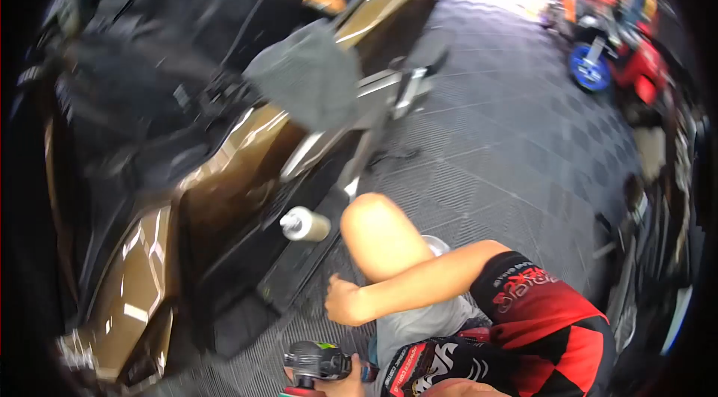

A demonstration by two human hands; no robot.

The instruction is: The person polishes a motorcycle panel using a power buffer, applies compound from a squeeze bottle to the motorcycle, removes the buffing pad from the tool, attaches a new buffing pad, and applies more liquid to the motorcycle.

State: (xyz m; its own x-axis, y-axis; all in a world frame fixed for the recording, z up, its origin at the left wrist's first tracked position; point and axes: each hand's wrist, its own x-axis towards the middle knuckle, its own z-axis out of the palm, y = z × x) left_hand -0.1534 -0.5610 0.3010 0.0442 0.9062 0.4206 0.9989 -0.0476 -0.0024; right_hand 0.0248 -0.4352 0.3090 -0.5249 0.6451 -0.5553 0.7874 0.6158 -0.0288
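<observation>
Low down, the power tool (318, 360) seems stiff and heavy, suiting a body grip; left hand (344, 384) clasps it, right hand (347, 302) too blurred to tell.

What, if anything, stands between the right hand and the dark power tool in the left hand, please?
Nothing visible does: only ridged flooring shows between the right hand and the dark power tool, which the left hand grips. The bent knee is above the right hand in the picture, outside that gap.

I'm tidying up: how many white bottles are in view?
1: the white bottle, between the gold bodywork and the bent knee. A pale object partly hidden behind the knee is unclear.
</observation>
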